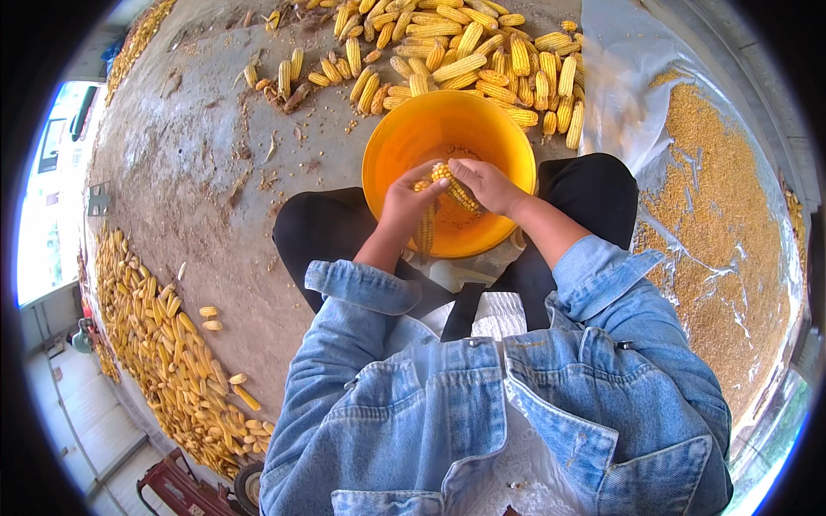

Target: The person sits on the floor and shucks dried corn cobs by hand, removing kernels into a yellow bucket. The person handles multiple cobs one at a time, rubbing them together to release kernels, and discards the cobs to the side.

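A yellow bucket (503,138) stands between my knees, with both my hands over its opening. My left hand (413,193) holds an ear of corn (424,232) that hangs down past the bucket's near left edge. Its thumb also rests by the tip of a second ear of corn (459,193). My right hand (481,184) grips that second ear, which slants down over the bucket and shows some bare patches between its kernels. Loose kernels and reddish bits lie at the bottom of the bucket.
Beyond the bucket lies a heap of corn ears (452,39). Shelled kernels (723,258) are spread over clear plastic sheeting (623,84) at the right. A long pile of corn (161,342) runs along the left. Husks and crumbs litter the concrete floor (213,155). A wheel (248,487) shows at the lower left.
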The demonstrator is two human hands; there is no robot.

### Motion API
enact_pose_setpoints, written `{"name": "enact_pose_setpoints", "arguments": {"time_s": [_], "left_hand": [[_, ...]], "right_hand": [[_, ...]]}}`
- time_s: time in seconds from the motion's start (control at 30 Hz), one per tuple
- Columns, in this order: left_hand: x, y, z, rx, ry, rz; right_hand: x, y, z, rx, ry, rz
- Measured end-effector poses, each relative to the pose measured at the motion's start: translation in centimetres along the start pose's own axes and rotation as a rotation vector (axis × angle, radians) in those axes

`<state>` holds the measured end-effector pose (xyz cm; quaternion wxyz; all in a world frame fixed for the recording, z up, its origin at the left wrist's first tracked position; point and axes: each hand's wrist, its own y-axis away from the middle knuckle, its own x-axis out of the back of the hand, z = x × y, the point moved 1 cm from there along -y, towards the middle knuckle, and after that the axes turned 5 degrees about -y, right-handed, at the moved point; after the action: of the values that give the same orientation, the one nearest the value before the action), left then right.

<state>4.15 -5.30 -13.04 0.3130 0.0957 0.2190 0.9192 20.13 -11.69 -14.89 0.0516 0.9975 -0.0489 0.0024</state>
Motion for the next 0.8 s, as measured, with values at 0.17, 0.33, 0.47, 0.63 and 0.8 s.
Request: {"name": "enact_pose_setpoints", "arguments": {"time_s": [0.17, 0.33, 0.47, 0.63, 0.8], "left_hand": [[-0.27, 0.09, 0.07, -0.022, 0.033, -0.028], [-0.22, 0.11, 0.13, -0.038, 0.009, -0.019], [-0.25, 0.08, 0.09, -0.049, -0.059, -0.004], [-0.27, 0.10, 0.25, -0.056, -0.028, -0.017], [-0.33, 0.33, 0.62, -0.020, -0.094, 0.011]], "right_hand": [[-0.01, 0.17, -0.47, 0.044, -0.009, -0.025], [0.05, -0.14, -0.30, -0.028, -0.011, -0.001], [-0.05, -0.13, 0.02, -0.034, -0.072, -0.041], [0.07, -0.36, 0.21, -0.074, -0.093, 0.014], [-0.14, -0.23, 0.10, -0.043, -0.071, -0.093]]}}
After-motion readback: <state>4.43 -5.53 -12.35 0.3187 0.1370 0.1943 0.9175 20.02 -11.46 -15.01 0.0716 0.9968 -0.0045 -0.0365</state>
